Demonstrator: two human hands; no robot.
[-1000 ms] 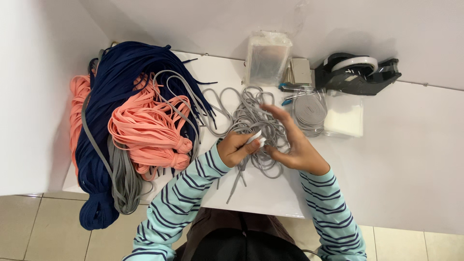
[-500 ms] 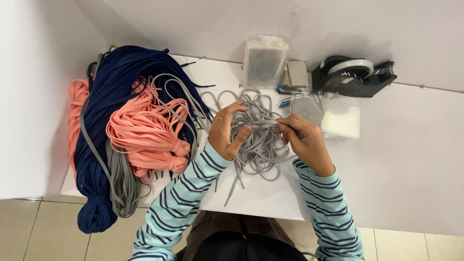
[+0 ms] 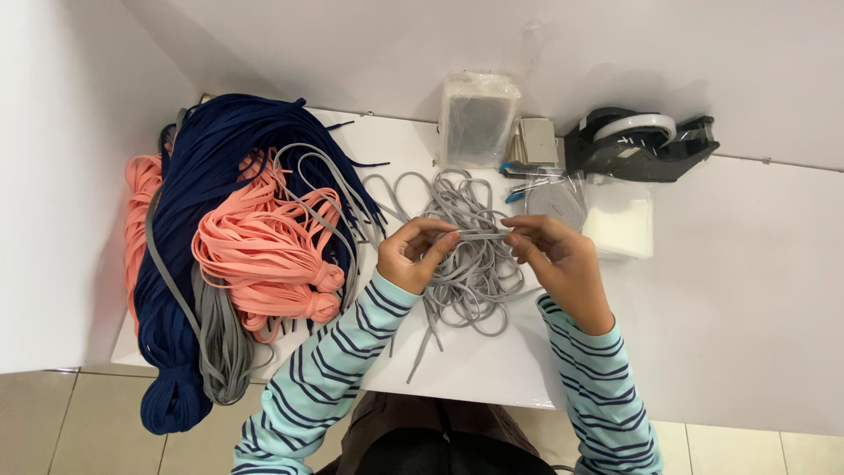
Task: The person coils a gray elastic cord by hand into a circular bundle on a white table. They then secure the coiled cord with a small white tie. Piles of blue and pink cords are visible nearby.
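A loose tangle of grey shoelaces (image 3: pixel 470 264) lies on the white table (image 3: pixel 730 334) in front of me. My left hand (image 3: pixel 413 255) and my right hand (image 3: pixel 556 253) each pinch one end of a short stretch of grey lace (image 3: pixel 482 236), held taut and level between them just above the tangle. Both sleeves are striped teal and dark blue.
A big heap of navy laces (image 3: pixel 211 185), pink laces (image 3: pixel 264 255) and grey laces (image 3: pixel 220 339) fills the left side. At the back stand a clear plastic box (image 3: pixel 476 119), a black tape dispenser (image 3: pixel 637 141) and a clear bag (image 3: pixel 620 230).
My hands have drawn apart, from close together over the tangle to holding a stretch of grey lace straight between them.
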